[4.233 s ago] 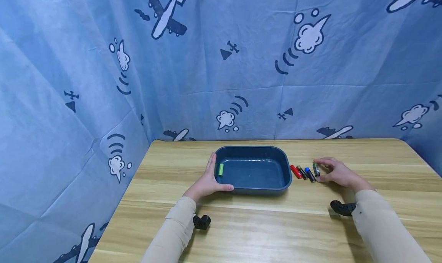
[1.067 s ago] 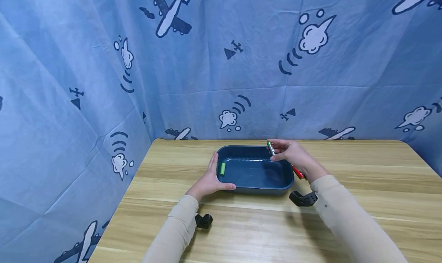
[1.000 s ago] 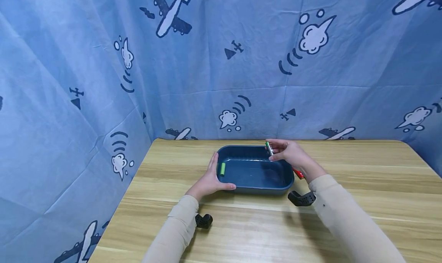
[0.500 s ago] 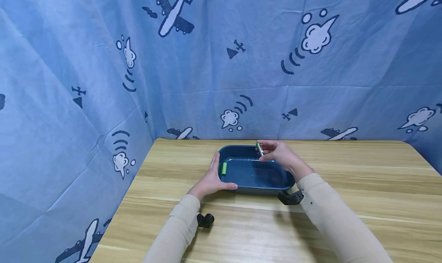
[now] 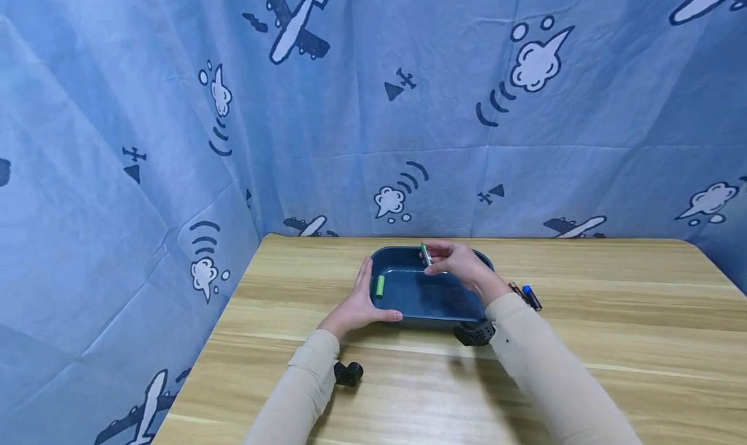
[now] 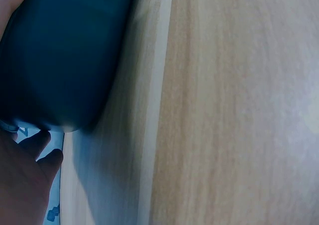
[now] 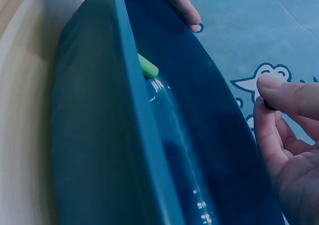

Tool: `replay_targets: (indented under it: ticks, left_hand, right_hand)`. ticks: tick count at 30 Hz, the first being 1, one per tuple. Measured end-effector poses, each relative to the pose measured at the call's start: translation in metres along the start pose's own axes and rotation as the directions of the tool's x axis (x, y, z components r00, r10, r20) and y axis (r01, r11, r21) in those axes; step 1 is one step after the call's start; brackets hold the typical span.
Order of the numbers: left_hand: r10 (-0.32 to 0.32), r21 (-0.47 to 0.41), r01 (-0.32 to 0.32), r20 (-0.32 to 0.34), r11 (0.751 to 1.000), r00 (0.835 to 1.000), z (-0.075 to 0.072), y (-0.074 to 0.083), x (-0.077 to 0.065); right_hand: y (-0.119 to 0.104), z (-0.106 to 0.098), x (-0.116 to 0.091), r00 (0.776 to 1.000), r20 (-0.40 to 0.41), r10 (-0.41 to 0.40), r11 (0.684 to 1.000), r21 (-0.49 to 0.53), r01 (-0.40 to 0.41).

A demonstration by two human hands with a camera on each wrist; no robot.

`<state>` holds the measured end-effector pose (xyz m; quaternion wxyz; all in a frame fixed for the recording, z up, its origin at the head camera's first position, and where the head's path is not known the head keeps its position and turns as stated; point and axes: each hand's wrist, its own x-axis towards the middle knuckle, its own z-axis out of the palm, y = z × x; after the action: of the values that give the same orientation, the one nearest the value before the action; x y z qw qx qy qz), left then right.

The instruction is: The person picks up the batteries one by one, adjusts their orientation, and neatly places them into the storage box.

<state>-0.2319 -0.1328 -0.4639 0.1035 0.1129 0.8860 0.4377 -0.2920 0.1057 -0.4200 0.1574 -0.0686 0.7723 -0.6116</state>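
Observation:
A dark blue rectangular bin [image 5: 417, 302] sits on the wooden table. My left hand [image 5: 355, 309] is against its left end, fingers straight along that side and thumb at the front wall. A light green battery [image 5: 380, 287] lies inside, near the bin's left end. Over the back part of the bin, my right hand [image 5: 458, 263] pinches a green and silver battery [image 5: 426, 255] between thumb and fingers, tilted from upright. In the right wrist view only a dark end of it shows between the fingertips.
To the right of the bin lie a blue-tipped dark battery [image 5: 532, 298] and another dark battery [image 5: 516, 288], partly hidden by the right sleeve [image 5: 543, 360]. A blue printed curtain [image 5: 327, 127] hangs behind the table. Black wrist cameras [image 5: 349, 374] sit under both wrists.
My right hand has lifted the green and silver battery from the row at the right and carried it left over the bin. The left hand stays at the bin's end.

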Motion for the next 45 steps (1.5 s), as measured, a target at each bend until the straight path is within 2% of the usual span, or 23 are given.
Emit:
replay_targets:
  ticks: [15,20,28,33,39,45]
  left_hand:
    - [0.008,-0.009,-0.008,0.001,1.000,1.000,0.000,0.000,0.000]
    - [0.013,-0.012,-0.013,0.003,1.000,1.000,-0.001,-0.001,0.001]
    - [0.010,-0.013,-0.010,0.009,1.000,1.000,0.000,0.001,0.001]
    - [-0.001,-0.019,0.001,0.017,1.000,1.000,-0.001,-0.001,0.001]
    - [0.016,-0.035,-0.015,0.013,0.999,1.000,0.000,-0.003,0.002]
    - [0.014,-0.023,-0.014,0.014,1.000,1.000,-0.001,-0.003,0.001]
  right_hand:
    - [0.002,0.014,0.012,1.000,0.008,0.025,0.998,0.050,-0.025]
    - [0.004,0.022,0.018,0.998,0.008,0.057,0.994,0.090,-0.058]
    - [0.001,0.035,0.027,0.990,0.006,0.139,0.986,0.097,-0.139]
    - [0.003,0.042,0.029,0.978,0.026,0.205,0.975,0.088,-0.206]
    - [0.010,0.055,0.031,0.971,0.009,0.238,0.968,0.078,-0.238]
    - [0.015,0.063,0.033,0.963,-0.023,0.269,0.963,-0.013,-0.269]
